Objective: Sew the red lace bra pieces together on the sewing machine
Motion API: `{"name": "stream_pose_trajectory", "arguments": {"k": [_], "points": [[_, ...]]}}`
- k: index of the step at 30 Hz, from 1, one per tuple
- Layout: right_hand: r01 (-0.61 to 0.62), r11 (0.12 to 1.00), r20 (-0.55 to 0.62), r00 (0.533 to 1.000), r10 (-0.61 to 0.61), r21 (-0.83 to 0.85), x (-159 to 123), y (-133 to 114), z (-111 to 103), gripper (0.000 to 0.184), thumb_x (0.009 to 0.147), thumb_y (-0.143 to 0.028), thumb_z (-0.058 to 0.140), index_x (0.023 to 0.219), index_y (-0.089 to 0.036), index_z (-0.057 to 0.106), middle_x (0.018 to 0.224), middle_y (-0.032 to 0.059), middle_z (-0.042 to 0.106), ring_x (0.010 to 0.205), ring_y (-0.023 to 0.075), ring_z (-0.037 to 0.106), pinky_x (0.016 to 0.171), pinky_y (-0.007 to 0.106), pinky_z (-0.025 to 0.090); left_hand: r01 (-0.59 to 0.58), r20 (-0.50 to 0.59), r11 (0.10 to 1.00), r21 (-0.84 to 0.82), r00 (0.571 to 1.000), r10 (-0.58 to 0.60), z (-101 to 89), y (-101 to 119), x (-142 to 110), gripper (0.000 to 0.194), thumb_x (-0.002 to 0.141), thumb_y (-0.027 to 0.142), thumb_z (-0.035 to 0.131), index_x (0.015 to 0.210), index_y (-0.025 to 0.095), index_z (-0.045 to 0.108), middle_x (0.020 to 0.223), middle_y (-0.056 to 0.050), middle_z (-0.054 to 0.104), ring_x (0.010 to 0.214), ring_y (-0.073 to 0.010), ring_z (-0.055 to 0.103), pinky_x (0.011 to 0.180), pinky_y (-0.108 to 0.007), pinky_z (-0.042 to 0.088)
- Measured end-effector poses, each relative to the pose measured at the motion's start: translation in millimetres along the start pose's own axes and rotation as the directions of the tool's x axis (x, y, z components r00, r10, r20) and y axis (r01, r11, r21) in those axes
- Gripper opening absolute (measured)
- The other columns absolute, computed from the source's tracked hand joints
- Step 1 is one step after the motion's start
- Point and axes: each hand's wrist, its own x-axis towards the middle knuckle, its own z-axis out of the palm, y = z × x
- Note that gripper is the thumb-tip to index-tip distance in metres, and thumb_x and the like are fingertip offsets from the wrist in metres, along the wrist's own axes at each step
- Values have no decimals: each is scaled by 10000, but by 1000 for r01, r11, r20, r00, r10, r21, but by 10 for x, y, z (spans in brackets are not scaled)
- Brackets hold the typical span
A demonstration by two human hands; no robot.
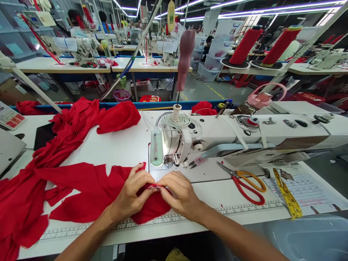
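Red fabric (154,206) lies under and between my two hands, in front of the sewing machine (212,127). My left hand (136,190) pinches its folded upper edge between thumb and fingers. On the same edge, my right hand (179,192) pinches close beside the left, the fingertips nearly meeting. A small whitish, patterned bit shows at the fold; I cannot make out what it is. The machine's needle area (170,159) is just beyond my fingers, and the fabric there sits nearer to me than the presser foot.
A pile of red cloth (65,137) spreads over the left of the table. Scissors (244,181), a yellow tape measure (288,195) and a written sheet (304,192) lie right. Small snips (197,162) rest by the machine. A screwdriver (185,61) stands upright on top.
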Motion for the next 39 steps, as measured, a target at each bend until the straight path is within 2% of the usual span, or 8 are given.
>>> {"name": "stream_pose_trajectory", "arguments": {"k": [4, 9, 14, 16, 19, 23, 30, 39], "points": [[-324, 914, 65, 946, 318, 244, -32, -55, 41, 148, 889, -230, 546, 773, -189, 628, 705, 3, 610, 650, 132, 527, 616, 267, 407, 163, 143, 983, -80, 978, -151, -97, 77, 61, 147, 992, 236, 470, 889, 209, 572, 799, 13, 609, 751, -133, 580, 781, -283, 485], [-804, 365, 507, 584, 633, 470, 70, -49, 19, 288, 803, -423, 655, 685, -191, 533, 557, -63, 488, 505, 84, 454, 483, 208, 353, 247, 349, 955, 164, 891, -290, -119, 25, 350, 170, 935, 220, 484, 793, 230, 578, 759, 20, 622, 661, -154, 573, 568, -254, 398], [-919, 315, 634, 393, 666, 238, 201, 111, -32, 341, 843, -404, 603, 599, -206, 469, 501, -28, 575, 448, 121, 551, 483, 234, 432, 222, 335, 936, 273, 890, -308, 163, -203, 507, 157, 878, 193, 520, 769, 231, 627, 754, -5, 638, 663, -177, 583, 585, -271, 391], [-889, 430, 611, 428, 666, 154, 170, 151, -68, 381, 862, -337, 594, 530, -202, 465, 455, -20, 562, 426, 124, 539, 511, 246, 418, 216, 305, 939, 269, 905, -295, 256, -266, 483, 148, 910, 225, 519, 830, 223, 644, 824, -33, 652, 799, -206, 600, 709, -305, 440], [-588, 784, 376, 693, 615, -199, 49, 175, -115, 345, 868, -273, 639, 551, -198, 524, 504, -10, 580, 505, 145, 552, 576, 269, 376, 230, 271, 937, 263, 915, -300, 313, -317, 417, 170, 957, 291, 504, 890, 212, 639, 906, -57, 649, 921, -231, 573, 834, -361, 448], [-95, 849, 219, 946, 241, -520, -82, 219, -144, 171, 876, -345, 710, 937, -194, 656, 847, 52, 681, 761, 205, 598, 668, 313, 371, 262, 198, 929, 260, 928, -317, 339, -396, 370, 179, 945, 368, 549, 917, 210, 628, 939, -53, 636, 962, -246, 537, 873, -397, 444], [91, 880, 273, 961, 45, -466, -89, 322, -165, 241, 953, -336, 619, 1141, -186, 629, 1040, 69, 682, 886, 215, 585, 806, 380, 346, 305, 68, 907, 290, 939, -337, 338, -403, 373, 202, 939, 389, 562, 942, 196, 622, 928, -53, 624, 884, -232, 551, 827, -398, 479], [63, 880, 194, 980, 34, -470, -163, 345, -135, 302, 991, -351, 549, 1225, -179, 631, 954, 70, 683, 857, 216, 577, 819, 390, 343, -112, 174, 830, 546, 984, 18, 305, 33, -53, 300, 996, 205, 444, 1235, 149, 618, 1236, -95, 690, 1107, -264, 604, 1040, -500, 388]]}}
